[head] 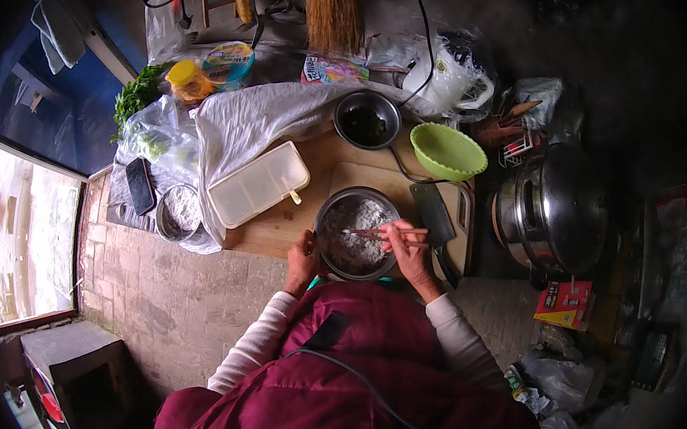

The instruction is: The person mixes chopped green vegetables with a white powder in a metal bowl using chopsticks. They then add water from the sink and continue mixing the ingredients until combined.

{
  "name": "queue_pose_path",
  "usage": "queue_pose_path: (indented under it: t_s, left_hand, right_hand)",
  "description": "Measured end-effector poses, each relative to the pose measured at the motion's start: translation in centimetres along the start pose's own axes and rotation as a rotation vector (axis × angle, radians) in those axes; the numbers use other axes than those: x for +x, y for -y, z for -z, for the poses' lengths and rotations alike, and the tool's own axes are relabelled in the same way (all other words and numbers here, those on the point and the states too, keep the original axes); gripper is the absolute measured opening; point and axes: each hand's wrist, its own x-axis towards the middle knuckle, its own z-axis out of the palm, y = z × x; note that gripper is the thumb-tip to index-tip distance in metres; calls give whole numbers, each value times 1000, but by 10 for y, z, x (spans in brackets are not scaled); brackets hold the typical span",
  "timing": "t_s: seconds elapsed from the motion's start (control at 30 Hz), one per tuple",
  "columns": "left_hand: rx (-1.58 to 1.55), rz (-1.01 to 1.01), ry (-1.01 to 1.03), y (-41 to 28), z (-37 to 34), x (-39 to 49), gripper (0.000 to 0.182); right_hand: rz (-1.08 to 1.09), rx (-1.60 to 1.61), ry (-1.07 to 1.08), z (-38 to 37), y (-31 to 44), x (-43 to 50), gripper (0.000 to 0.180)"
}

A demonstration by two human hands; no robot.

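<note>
A metal bowl with white flour in it stands at the near edge of a wooden board. My right hand holds a pair of chopsticks, whose tips are in the flour. At the bowl's left rim is my left hand, gripping it; the fingertips are partly hidden. A cleaver with a dark handle lies on a cutting board to the right. Left of the bowl sits a lidded translucent plastic box. Farther left stands a smaller metal bowl with white flour.
Behind are a metal bowl with dark green contents and a green plastic basket. A large steel pot stands right. A phone, a plastic bag and a yellow-lidded jar are left. A black cord hangs across the back.
</note>
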Motion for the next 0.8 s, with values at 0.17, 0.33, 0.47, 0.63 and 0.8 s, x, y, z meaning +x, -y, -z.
queue_pose_path:
  t_s: [0.17,0.33,0.47,0.63,0.8]
  left_hand:
    - [28,-7,4,1,2,1,13]
    - [-11,39,29,-6,6,-2,13]
    - [9,-4,3,-16,8,-6,14]
    - [101,25,7,-20,8,-5,16]
    - [46,-50,-38,-11,6,-6,15]
  right_hand:
    - [248,108,-52,-8,3,12,28]
    - [58,173,129,-5,3,-8,26]
    - [130,115,159,-4,7,-22,24]
    - [-9,88,51,-9,8,-18,22]
    - [158,29,-123,26,1,-8,23]
